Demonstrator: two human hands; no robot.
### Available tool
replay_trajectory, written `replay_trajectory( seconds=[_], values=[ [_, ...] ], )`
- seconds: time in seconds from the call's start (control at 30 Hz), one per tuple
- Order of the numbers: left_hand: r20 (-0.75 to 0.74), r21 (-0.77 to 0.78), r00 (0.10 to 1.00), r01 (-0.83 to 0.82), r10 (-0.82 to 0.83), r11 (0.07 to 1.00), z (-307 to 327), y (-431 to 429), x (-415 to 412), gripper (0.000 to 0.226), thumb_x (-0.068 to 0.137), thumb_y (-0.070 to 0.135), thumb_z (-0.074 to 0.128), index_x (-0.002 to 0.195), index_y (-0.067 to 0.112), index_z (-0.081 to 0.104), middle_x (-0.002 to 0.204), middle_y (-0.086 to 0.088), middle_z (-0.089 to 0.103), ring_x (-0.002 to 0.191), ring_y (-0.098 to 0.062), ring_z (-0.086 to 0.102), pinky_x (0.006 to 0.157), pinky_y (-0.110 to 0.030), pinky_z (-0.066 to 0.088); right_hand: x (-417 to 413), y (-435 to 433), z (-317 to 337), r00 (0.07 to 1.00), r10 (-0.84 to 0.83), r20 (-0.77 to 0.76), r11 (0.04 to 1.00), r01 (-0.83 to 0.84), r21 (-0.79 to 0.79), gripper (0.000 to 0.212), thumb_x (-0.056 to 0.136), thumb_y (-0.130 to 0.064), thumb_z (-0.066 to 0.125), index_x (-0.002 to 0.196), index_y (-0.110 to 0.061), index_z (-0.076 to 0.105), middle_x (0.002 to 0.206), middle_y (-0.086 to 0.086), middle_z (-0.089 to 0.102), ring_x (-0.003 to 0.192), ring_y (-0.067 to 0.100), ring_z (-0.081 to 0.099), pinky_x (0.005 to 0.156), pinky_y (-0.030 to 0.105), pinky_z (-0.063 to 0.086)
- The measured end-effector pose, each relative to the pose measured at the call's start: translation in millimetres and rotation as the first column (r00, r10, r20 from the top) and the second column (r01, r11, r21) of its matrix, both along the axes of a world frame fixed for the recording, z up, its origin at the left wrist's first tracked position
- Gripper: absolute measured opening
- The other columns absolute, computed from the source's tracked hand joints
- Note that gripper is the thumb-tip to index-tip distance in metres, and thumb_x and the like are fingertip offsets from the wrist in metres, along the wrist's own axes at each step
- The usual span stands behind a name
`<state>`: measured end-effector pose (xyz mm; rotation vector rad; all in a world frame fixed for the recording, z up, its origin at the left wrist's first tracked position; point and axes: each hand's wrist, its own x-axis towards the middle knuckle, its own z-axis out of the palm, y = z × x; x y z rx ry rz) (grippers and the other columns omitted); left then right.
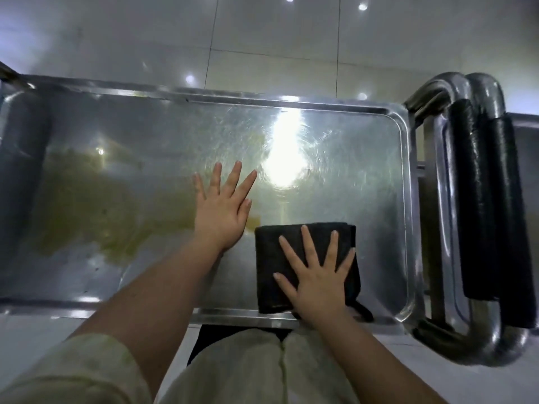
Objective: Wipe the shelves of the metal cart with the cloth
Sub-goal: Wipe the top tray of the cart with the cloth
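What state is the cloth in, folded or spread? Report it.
Folded: the cloth is a compact rectangle with layered edges on its right, flat under the right hand.

On the top shelf (364, 158) of the cart, the cloth (271, 258) lies near the front edge toward the right, the right hand (318, 275) flat on it, the left hand (221, 208) just left, and the handles (478, 199) at the right end.

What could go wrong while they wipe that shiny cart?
The bare left hand, fingers spread, is right beside the yellowish smear on the shiny metal top shelf, so it could get dirty or leave prints. The right hand presses flat on the folded black cloth at the near rim, where a corner hangs over; it might slip off.
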<state>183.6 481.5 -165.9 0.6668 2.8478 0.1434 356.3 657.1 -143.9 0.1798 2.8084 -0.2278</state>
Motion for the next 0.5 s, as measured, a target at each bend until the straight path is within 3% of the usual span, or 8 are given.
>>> replay_trajectory(
  seconds=[0.07,0.13,0.2,0.3,0.4,0.5],
  values=[
    [-0.001,0.005,1.000,-0.015,0.015,1.000,-1,0,1,0.056,0.101,0.049,0.011,0.156,0.040,0.001,0.165,0.004,-0.003,0.151,-0.030,-0.009,0.115,-0.066,0.000,-57,11,-5,0.997,-0.074,-0.003,0.997,0.074,0.034,0.066,0.089,-0.076,0.007,0.148,-0.054,-0.013,0.163,-0.005,-0.011,0.144,0.047,-0.018,0.106,0.075,-0.008],
    [-0.018,0.015,0.997,-0.071,0.071,0.997,-3,0,2,0.058,0.100,0.048,0.016,0.156,0.037,0.004,0.165,0.002,0.000,0.151,-0.031,-0.007,0.114,-0.067,-0.001,-127,18,-12,0.982,-0.188,-0.025,0.981,0.189,0.044,0.064,0.089,-0.075,0.001,0.145,-0.054,-0.022,0.162,-0.007,-0.020,0.142,0.046,-0.026,0.104,0.074,-0.014],
    [-0.034,0.016,0.994,-0.108,0.108,0.994,-5,-1,1,0.060,0.100,0.048,0.021,0.157,0.033,0.006,0.165,0.000,0.003,0.151,-0.032,-0.005,0.114,-0.067,-0.003,-191,16,-16,0.964,-0.262,-0.043,0.965,0.263,0.025,0.065,0.090,-0.075,0.004,0.147,-0.053,-0.016,0.163,-0.006,-0.019,0.142,0.048,-0.024,0.102,0.075,-0.016],
    [-0.036,-0.025,0.990,-0.137,0.136,0.990,-7,-3,-2,0.067,0.099,0.052,0.020,0.157,0.025,0.000,0.165,-0.001,0.000,0.150,-0.034,-0.008,0.114,-0.067,-0.005,-250,5,-14,0.981,-0.191,-0.039,0.981,0.192,0.033,0.067,0.089,-0.076,0.007,0.149,-0.052,-0.010,0.164,-0.006,-0.014,0.143,0.049,-0.021,0.101,0.075,-0.019],
    [-0.025,-0.041,0.992,-0.123,0.122,0.992,-7,-3,-5,0.066,0.098,0.054,0.018,0.157,0.031,0.001,0.165,-0.002,0.000,0.150,-0.036,-0.008,0.114,-0.067,-0.007,-258,22,-14,0.997,-0.062,-0.044,0.997,0.064,0.052,0.068,0.086,-0.080,0.005,0.149,-0.054,-0.006,0.164,-0.009,-0.009,0.145,0.046,-0.018,0.103,0.072,-0.020],
    [-0.009,-0.067,0.994,-0.112,0.112,0.991,-5,-2,-6,0.063,0.098,0.057,0.011,0.156,0.037,-0.003,0.165,-0.001,-0.005,0.150,-0.037,-0.010,0.114,-0.068,-0.004,-241,82,-15,0.989,-0.141,-0.049,0.986,0.145,0.079,0.071,0.083,-0.083,0.007,0.147,-0.057,-0.006,0.164,-0.013,-0.009,0.146,0.043,-0.016,0.107,0.070,-0.014]
  ],
)
